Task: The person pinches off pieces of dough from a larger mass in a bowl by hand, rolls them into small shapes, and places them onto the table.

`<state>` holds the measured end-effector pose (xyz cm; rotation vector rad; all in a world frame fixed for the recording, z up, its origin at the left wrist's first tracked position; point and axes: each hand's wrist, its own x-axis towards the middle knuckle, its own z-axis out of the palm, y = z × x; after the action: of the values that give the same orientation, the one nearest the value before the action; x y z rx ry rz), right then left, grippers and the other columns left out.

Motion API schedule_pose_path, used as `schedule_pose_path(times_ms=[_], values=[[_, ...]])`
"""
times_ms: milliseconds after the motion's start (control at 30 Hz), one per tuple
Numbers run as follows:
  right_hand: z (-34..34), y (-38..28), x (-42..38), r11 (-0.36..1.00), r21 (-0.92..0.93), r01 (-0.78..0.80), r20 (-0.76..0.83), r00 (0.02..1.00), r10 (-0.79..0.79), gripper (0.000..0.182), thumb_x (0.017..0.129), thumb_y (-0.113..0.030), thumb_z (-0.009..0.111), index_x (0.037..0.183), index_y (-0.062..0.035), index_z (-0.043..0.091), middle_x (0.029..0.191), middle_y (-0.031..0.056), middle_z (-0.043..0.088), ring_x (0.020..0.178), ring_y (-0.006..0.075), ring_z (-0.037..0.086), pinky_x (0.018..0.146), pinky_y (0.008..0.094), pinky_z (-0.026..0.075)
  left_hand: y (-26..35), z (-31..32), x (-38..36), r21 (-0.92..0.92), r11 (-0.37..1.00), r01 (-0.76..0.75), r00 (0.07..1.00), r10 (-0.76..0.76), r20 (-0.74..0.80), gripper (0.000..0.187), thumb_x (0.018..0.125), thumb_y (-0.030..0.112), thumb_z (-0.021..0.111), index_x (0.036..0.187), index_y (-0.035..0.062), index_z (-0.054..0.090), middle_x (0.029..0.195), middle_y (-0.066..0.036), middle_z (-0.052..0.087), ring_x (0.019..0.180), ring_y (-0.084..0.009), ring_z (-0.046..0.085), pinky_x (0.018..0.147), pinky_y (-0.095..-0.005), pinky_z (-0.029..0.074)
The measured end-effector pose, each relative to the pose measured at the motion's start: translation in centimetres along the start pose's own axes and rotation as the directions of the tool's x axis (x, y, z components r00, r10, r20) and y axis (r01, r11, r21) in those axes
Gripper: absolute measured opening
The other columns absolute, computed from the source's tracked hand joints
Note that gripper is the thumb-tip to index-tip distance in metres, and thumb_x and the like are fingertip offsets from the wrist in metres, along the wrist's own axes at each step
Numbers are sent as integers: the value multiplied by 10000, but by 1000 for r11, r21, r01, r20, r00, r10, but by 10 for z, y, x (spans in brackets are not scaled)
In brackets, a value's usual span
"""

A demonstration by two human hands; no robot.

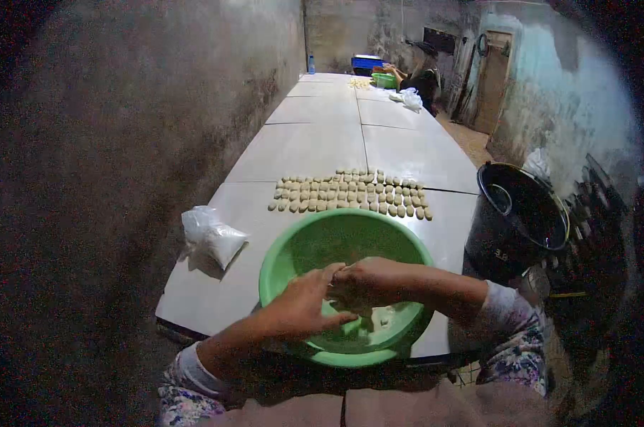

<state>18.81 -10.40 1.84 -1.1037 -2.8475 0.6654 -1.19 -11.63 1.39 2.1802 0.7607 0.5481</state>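
Note:
Both of my hands are over a large green basin (pixel 275 263) at the near end of the white table. My left hand (pixel 304 302) has its thumb apart from its fingers, and its fingertips meet my right hand. My right hand (pixel 368 282) is curled, with its fingers bent down; what it holds, if anything, is hidden. Some whitish material (pixel 382 318) lies in the bottom of the basin. Just beyond the basin, several small pale dough-like pieces (pixel 350 191) lie in rows on the table.
A clear bag of white powder (pixel 215 238) sits at the left table edge. Right of the table stands a black bucket (pixel 503 242). At the far end are a person (pixel 425 75), a green bowl (pixel 384 81), a blue crate (pixel 367 62) and a white bag (pixel 410 98).

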Motion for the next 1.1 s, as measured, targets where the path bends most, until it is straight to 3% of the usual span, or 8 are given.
schedule_pose_path(times_ms=[67, 100, 133, 200, 233, 500, 867, 1100], values=[[-4, -7, -5, 994, 97, 58, 9, 998, -59, 238, 756, -176, 649, 960, -75, 578, 835, 145, 646, 772, 325, 648, 658, 426, 510, 1, 12, -4, 299, 954, -24, 994, 54, -92, 886, 734, 401, 750, 1373, 28, 263, 1117, -246, 540, 1085, -362, 532, 964, -434, 390], [3, -14, -1, 958, 240, 155, -298, 951, -79, 258, 736, -167, 687, 949, -72, 577, 835, 132, 649, 763, 302, 649, 663, 400, 511, -1, 13, -2, 301, 953, -21, 995, 50, -90, 886, 734, 401, 750, 1373, 28, 263, 1117, -246, 540, 1085, -362, 532, 964, -434, 390], [3, -17, -4, 957, 245, 156, -300, 951, -79, 258, 736, -167, 687, 949, -72, 577, 835, 132, 649, 763, 302, 649, 663, 400, 511, -4, 13, 1, 279, 960, 4, 997, 19, -81, 839, 735, 378, 746, 1348, 36, 288, 1108, -237, 548, 1066, -361, 541, 944, -439, 400], [-7, -32, -14, 819, 573, -32, -227, 954, 195, 237, 742, -135, 689, 936, -60, 577, 848, 137, 655, 778, 283, 654, 684, 388, 506, -7, 14, 7, 234, 971, 53, 997, -40, -60, 746, 736, 333, 738, 1299, 51, 338, 1089, -220, 564, 1028, -358, 559, 903, -449, 419], [-6, -24, -16, 928, 363, -79, -230, 958, 172, 198, 780, -118, 663, 942, -47, 575, 844, 142, 656, 789, 267, 655, 708, 376, 507, 2, 14, 6, 121, 987, 103, 993, -95, -76, 584, 746, 271, 716, 1206, 43, 438, 1046, -203, 592, 977, -346, 585, 861, -427, 451], [-2, 1, -33, 871, 491, -2, -374, 903, 213, 266, 801, -144, 673, 1008, -34, 545, 941, 168, 629, 868, 318, 635, 734, 399, 508, -1, 5, 8, -293, 950, 110, 992, -88, 88, 340, 788, 152, 647, 1072, 1, 537, 999, -166, 621, 923, -282, 611, 843, -377, 467], [22, -10, -30, 993, 113, 23, -450, 892, 31, 154, 844, -66, 536, 995, -38, 532, 906, 176, 585, 860, 374, 597, 702, 444, 489, -9, 2, 8, 152, 985, 77, 994, -88, 62, 433, 749, 299, 672, 1088, 46, 580, 979, -192, 631, 922, -363, 605, 801, -428, 477], [2, -14, -43, 907, 417, -57, -249, 953, 174, 187, 849, 19, 472, 1008, -30, 558, 821, 147, 605, 707, 265, 607, 638, 402, 493, 1, -1, 8, 168, 967, 193, 962, -220, 161, 416, 794, 385, 593, 1079, 82, 621, 962, -196, 648, 896, -377, 613, 802, -443, 477]])
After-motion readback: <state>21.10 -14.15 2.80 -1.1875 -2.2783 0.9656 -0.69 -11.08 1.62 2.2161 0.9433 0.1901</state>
